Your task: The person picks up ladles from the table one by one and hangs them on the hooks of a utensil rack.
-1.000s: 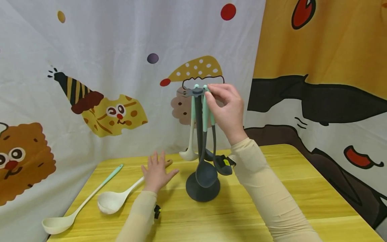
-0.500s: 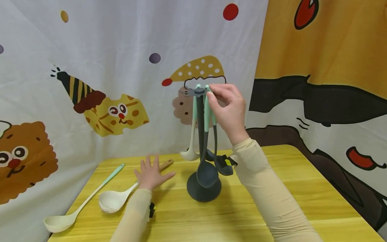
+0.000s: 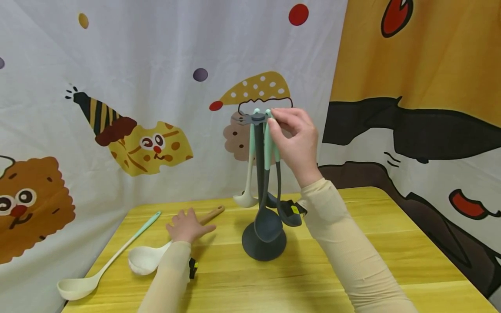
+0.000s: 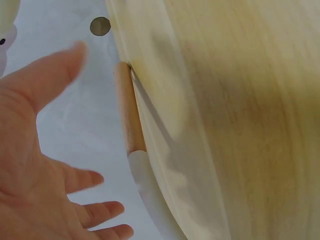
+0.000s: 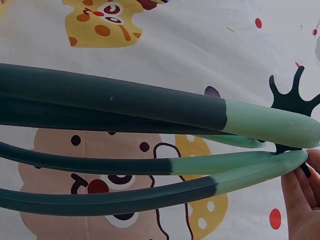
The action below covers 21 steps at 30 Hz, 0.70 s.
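Note:
My right hand (image 3: pixel 297 143) pinches the top end of a mint-handled dark ladle (image 3: pixel 268 224) at the hooks of a dark utensil stand (image 3: pixel 250 248). In the right wrist view its fingers (image 5: pixel 300 195) meet the handle tip beside the pronged top (image 5: pixel 294 102). A cream ladle (image 3: pixel 245 200) and other dark utensils hang there too. My left hand (image 3: pixel 187 227), fingers spread, is over a white ladle (image 3: pixel 144 261) lying on the table and hides part of its shaft. The left wrist view shows that ladle's wooden handle (image 4: pixel 131 115) apart from the fingers.
A long cream ladle (image 3: pixel 78 288) with a mint handle end lies at the table's left side. Behind the wooden table (image 3: pixel 321 269) hangs a cartoon-print cloth (image 3: pixel 164 56), close to its back edge.
My left hand has moved left and slightly lower, uncovering more of the wooden handle. The right hand keeps its pinch at the stand's top.

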Each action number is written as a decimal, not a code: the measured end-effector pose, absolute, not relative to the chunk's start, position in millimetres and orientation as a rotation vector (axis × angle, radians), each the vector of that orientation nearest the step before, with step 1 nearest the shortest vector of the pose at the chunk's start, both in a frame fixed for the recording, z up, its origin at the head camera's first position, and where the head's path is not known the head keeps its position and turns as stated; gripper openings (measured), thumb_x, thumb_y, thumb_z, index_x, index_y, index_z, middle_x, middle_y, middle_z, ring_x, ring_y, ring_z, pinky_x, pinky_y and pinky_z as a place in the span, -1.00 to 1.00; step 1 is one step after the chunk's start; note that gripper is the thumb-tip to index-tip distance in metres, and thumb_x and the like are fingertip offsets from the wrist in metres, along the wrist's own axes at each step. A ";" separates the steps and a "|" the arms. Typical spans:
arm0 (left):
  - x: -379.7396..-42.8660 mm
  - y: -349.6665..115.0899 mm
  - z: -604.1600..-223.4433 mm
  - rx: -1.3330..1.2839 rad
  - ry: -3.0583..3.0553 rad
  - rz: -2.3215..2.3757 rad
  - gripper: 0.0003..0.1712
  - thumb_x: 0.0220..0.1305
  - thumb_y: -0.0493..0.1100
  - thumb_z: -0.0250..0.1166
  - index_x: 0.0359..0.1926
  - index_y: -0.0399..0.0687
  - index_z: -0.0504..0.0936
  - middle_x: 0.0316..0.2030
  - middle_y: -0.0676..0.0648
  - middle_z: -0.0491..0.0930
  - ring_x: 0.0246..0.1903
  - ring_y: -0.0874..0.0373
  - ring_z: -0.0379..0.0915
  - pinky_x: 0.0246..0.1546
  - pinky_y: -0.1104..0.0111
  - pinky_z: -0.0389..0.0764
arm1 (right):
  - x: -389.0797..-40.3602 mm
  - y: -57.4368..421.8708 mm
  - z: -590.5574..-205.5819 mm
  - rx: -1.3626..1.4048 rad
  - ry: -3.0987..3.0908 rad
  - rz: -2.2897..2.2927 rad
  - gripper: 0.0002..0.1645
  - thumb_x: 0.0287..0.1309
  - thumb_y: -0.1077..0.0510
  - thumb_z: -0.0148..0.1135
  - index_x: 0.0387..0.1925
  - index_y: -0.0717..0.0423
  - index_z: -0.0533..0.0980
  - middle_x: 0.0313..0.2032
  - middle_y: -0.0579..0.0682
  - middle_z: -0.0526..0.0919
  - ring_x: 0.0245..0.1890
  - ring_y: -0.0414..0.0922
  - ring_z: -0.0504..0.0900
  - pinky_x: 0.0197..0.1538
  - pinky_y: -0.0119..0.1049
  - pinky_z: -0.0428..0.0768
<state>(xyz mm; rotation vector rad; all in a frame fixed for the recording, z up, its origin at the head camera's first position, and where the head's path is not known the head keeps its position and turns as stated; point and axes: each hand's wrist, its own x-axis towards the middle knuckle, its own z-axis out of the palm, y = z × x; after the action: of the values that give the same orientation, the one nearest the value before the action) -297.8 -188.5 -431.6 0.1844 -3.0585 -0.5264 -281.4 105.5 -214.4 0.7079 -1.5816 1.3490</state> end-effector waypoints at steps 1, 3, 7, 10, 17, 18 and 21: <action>-297.8 -189.0 -431.5 0.194 -3.060 -0.537 0.19 -0.01 0.40 0.40 0.38 -0.36 0.23 0.26 -0.53 0.22 0.24 -0.54 0.09 0.16 -0.44 0.01 | -281.5 105.5 -214.4 0.708 -1.582 1.348 -0.71 0.23 0.30 0.30 -0.02 0.31 0.65 -0.07 0.11 0.59 -0.09 -0.15 0.65 0.04 -0.27 0.60; -298.5 -190.4 -432.3 0.209 -3.067 -0.552 0.12 0.03 0.33 0.41 0.33 -0.41 0.26 0.22 -0.54 0.25 0.21 -0.54 0.13 0.14 -0.42 0.07 | -281.6 105.5 -214.3 0.710 -1.581 1.350 -0.71 0.23 0.30 0.30 -0.02 0.31 0.65 -0.07 0.11 0.58 -0.09 -0.15 0.65 0.04 -0.27 0.60; -300.3 -193.5 -433.9 0.225 -3.074 -0.580 0.02 0.07 0.23 0.42 0.28 -0.43 0.29 0.14 -0.54 0.31 0.16 -0.53 0.18 0.10 -0.39 0.17 | -282.0 105.4 -214.2 0.716 -1.577 1.357 -0.72 0.23 0.31 0.30 -0.03 0.32 0.65 -0.07 0.11 0.58 -0.10 -0.15 0.65 0.04 -0.27 0.60; -301.1 -195.2 -434.3 0.227 -3.083 -0.587 -0.08 0.09 0.15 0.41 0.23 -0.43 0.33 0.08 -0.52 0.35 0.12 -0.50 0.23 0.06 -0.35 0.26 | -282.2 105.4 -214.5 0.719 -1.577 1.355 -0.72 0.23 0.31 0.30 -0.03 0.33 0.65 -0.07 0.12 0.58 -0.11 -0.15 0.65 0.02 -0.27 0.61; -301.0 -196.5 -429.3 0.227 -3.116 -0.585 -0.36 0.13 -0.07 0.37 0.11 -0.43 0.47 -0.07 -0.42 0.48 -0.03 -0.40 0.39 -0.08 -0.25 0.44 | -282.6 105.3 -215.3 0.723 -1.579 1.343 -0.71 0.24 0.31 0.29 -0.02 0.33 0.65 -0.08 0.13 0.58 -0.13 -0.16 0.65 0.01 -0.27 0.61; -301.3 -196.6 -428.7 0.227 -3.123 -0.582 -0.40 0.15 -0.09 0.37 0.10 -0.43 0.49 -0.08 -0.42 0.49 -0.05 -0.40 0.41 -0.09 -0.25 0.45 | -282.6 105.5 -215.4 0.723 -1.579 1.341 -0.71 0.24 0.31 0.29 -0.01 0.33 0.65 -0.09 0.14 0.58 -0.13 -0.16 0.65 0.01 -0.27 0.61; -303.2 -197.3 -428.8 0.225 -3.132 -0.555 -0.54 0.19 -0.17 0.35 0.02 -0.41 0.54 -0.15 -0.38 0.53 -0.13 -0.34 0.47 -0.14 -0.21 0.49 | -282.8 105.8 -215.4 0.725 -1.577 1.339 -0.71 0.24 0.31 0.28 -0.01 0.33 0.65 -0.09 0.14 0.58 -0.12 -0.16 0.65 0.01 -0.26 0.62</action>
<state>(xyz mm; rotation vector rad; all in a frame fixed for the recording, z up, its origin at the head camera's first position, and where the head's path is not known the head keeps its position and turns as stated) -303.2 -197.3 -428.8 0.2247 -3.1320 -0.5548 -282.8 105.8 -215.4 0.7253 -1.5772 1.3392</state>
